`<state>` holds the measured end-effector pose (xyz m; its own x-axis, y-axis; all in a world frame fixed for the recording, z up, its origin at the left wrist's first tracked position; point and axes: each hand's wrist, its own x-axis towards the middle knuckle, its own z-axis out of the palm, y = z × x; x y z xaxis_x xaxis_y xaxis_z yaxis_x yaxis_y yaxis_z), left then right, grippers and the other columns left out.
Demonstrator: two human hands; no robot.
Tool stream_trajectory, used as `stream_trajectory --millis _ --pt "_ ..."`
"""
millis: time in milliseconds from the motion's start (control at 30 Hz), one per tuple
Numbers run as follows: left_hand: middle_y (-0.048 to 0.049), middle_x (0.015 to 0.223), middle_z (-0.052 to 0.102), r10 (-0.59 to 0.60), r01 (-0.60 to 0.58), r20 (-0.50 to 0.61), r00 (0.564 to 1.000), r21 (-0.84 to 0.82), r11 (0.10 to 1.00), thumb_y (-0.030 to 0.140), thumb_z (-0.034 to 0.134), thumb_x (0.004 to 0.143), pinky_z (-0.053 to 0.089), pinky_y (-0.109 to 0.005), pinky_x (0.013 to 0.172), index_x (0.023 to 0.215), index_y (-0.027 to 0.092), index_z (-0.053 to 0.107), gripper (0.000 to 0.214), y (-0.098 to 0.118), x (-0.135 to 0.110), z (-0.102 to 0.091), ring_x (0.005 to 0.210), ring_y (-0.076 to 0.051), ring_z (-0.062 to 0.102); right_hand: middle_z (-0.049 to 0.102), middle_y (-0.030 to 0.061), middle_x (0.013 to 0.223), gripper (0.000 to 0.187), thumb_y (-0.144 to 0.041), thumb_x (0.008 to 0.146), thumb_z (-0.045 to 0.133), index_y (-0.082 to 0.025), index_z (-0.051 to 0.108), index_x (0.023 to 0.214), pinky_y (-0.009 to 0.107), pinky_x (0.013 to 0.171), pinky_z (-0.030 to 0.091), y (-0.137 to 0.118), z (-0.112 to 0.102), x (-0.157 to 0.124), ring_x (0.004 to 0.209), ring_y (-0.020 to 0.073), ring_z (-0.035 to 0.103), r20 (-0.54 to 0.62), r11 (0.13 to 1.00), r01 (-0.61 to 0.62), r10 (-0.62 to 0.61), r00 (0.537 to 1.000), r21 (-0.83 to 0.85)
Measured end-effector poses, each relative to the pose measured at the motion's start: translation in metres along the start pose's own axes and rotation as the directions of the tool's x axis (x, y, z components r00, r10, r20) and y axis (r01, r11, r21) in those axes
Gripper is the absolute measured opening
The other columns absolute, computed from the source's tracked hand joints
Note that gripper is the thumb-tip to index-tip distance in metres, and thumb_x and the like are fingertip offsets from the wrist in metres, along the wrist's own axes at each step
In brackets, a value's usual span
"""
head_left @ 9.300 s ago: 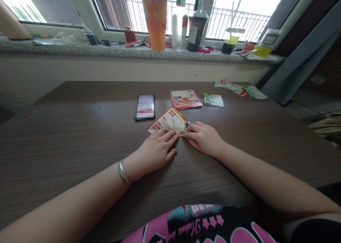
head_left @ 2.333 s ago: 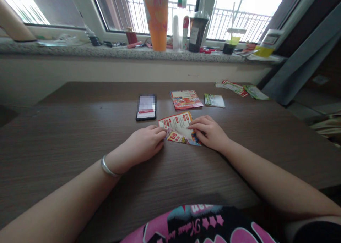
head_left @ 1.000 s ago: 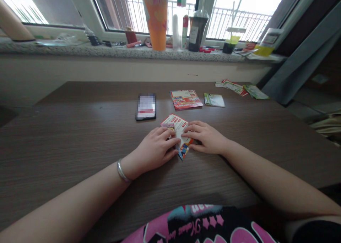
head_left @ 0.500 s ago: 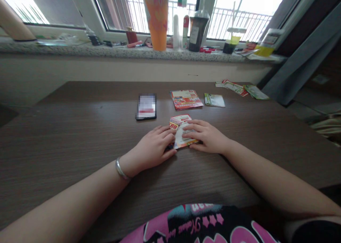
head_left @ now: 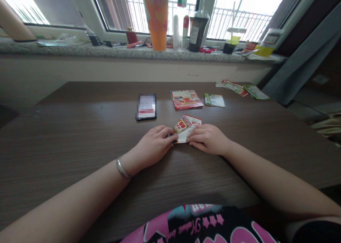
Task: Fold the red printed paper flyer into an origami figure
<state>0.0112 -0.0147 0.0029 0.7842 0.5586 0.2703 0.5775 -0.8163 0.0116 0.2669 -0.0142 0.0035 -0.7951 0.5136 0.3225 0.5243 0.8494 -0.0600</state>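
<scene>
A folded printed leaflet [head_left: 183,136] lies on the brown table [head_left: 106,186], colourful print on its far part and a white panel nearer me. My left hand [head_left: 157,143] is closed at its left edge, thumb and fingers pinching the paper. From the right, my right hand [head_left: 209,139] grips the same leaflet, its bent fingers pressed together on the white panel. Parts of the leaflet are hidden under the fingers of both hands.
Beyond the hands lie a phone [head_left: 146,107], a stack of red leaflets [head_left: 187,99] and a small green-and-white stack [head_left: 214,100]. More paper strips [head_left: 234,88] are at the far right. Drink cups, such as an orange one [head_left: 159,23], stand on the windowsill [head_left: 112,52].
The leaflet has turned and its near white panel looks narrower. My left fingers have curled in more, and my right fingers have drawn back rightward and bent.
</scene>
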Motion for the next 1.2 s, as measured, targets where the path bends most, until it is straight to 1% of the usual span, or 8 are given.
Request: stream_trajectory --millis 100,233,433,567,667,867,1033,1200 --pt "-0.0078 0.109 0.063 0.006 -0.006 0.021 1.0 0.008 1.0 0.025 0.046 0.095 0.047 -0.042 0.093 0.12 0.021 0.06 0.029 0.0 0.001 -0.001 0.103 -0.024 0.055 0.073 0.0048 0.088 0.028 -0.033 0.094 0.048 -0.02 0.072 0.088 0.029 0.075 0.046 -0.004 -0.003 -0.001 0.084 0.0179 0.065 0.015 0.994 -0.109 0.11 0.994 -0.021" --pt "-0.0071 0.121 0.062 0.019 -0.017 0.057 0.998 -0.047 0.999 0.029 0.051 0.092 0.044 -0.043 0.1 0.125 0.019 0.056 0.034 0.0 0.0 0.0 0.111 -0.024 0.054 0.073 0.0043 0.088 0.025 -0.035 0.091 0.052 -0.021 0.072 0.087 0.026 0.072 0.045 -0.003 -0.004 -0.003 0.08 0.0164 0.066 0.012 0.962 -0.267 0.267 0.964 0.062" --pt "-0.0116 0.139 0.051 0.039 -0.024 0.127 0.991 -0.118 0.993 0.035 0.056 0.09 0.039 -0.038 0.106 0.141 0.016 0.039 0.057 0.001 -0.003 0.0 0.127 -0.025 0.047 0.065 -0.0018 0.061 0.024 -0.041 0.085 0.058 -0.023 0.074 0.084 0.022 0.055 0.036 0.009 0.0 -0.006 0.05 0.0095 0.051 0.083 0.817 -0.522 0.518 0.851 0.246" --pt "-0.0094 0.147 0.042 0.077 -0.055 0.171 0.982 -0.131 0.99 0.039 0.056 0.09 0.035 -0.039 0.11 0.147 0.019 0.027 0.068 0.001 -0.004 0.0 0.134 -0.026 0.039 0.06 -0.0025 0.057 0.025 -0.043 0.084 0.059 -0.023 0.075 0.086 0.022 0.053 0.033 0.018 0.006 -0.006 0.049 0.0097 0.046 0.104 0.757 -0.595 0.591 0.8 0.271" --pt "-0.0064 0.15 0.038 0.097 -0.074 0.184 0.978 -0.128 0.989 0.041 0.054 0.091 0.03 -0.039 0.113 0.148 0.02 0.026 0.067 0.0 -0.005 0.002 0.137 -0.026 0.035 0.062 -0.0015 0.06 0.025 -0.043 0.083 0.061 -0.023 0.075 0.082 0.023 0.053 0.034 0.02 0.008 -0.005 0.051 0.0108 0.048 0.104 0.733 -0.635 0.631 0.769 0.245" --pt "-0.0054 0.151 0.036 0.098 -0.075 0.169 0.981 -0.138 0.988 0.044 0.052 0.091 0.027 -0.041 0.114 0.146 0.021 0.03 0.063 0.0 -0.006 0.005 0.139 -0.025 0.031 0.071 0.0031 0.09 0.016 -0.036 0.082 0.064 -0.023 0.072 0.08 0.027 0.068 0.044 0.02 0.011 -0.004 0.077 0.0167 0.061 0.034 0.797 -0.564 0.571 0.82 0.217" --pt "-0.0059 0.151 0.037 0.098 -0.073 0.165 0.981 -0.154 0.985 0.043 0.052 0.091 0.028 -0.042 0.113 0.146 0.02 0.032 0.062 0.0 -0.006 0.004 0.138 -0.026 0.032 0.071 0.004 0.091 0.014 -0.036 0.083 0.065 -0.022 0.069 0.079 0.032 0.079 0.047 0.023 0.012 -0.006 0.09 0.0207 0.063 0.017 0.813 -0.548 0.556 0.831 0.198" --pt "-0.0053 0.149 0.039 0.106 -0.077 0.168 0.98 -0.17 0.982 0.042 0.051 0.092 0.03 -0.042 0.112 0.145 0.021 0.034 0.06 0.0 -0.006 0.002 0.138 -0.026 0.033 0.069 0.0046 0.088 0.012 -0.032 0.084 0.064 -0.021 0.067 0.079 0.033 0.079 0.045 0.031 0.011 -0.008 0.086 0.0203 0.061 0.025 0.834 -0.526 0.53 0.848 0.166"
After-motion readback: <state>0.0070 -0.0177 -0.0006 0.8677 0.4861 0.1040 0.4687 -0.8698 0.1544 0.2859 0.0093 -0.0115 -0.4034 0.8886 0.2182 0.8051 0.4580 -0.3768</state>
